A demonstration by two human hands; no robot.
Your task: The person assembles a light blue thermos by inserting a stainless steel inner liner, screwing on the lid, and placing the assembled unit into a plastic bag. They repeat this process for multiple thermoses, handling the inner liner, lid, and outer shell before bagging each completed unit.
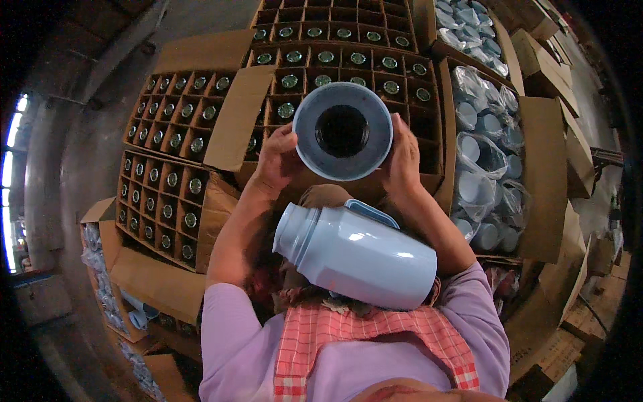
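Between my two hands is a light-blue round flask casing [310,149], its wide open end facing up and a dark round hole deep inside. My left hand [277,155] presses on its left side, thumb near the rim. On the opposite side, my right hand [403,155] lies along the wall with its fingers mostly hidden. Across my lap rests a light-blue vacuum jug [368,251] on its side, handle upward and neck to the left; neither hand touches it. A red checked apron [375,328] lies below the jug.
Ahead and left stand divided cartons [167,167] with shiny glass flask liners in many cells. A raised cardboard flap [239,120] juts up beside my left arm. At right, an open carton [544,181] holds light-blue parts in plastic bags [479,161]. More boxes surround me.
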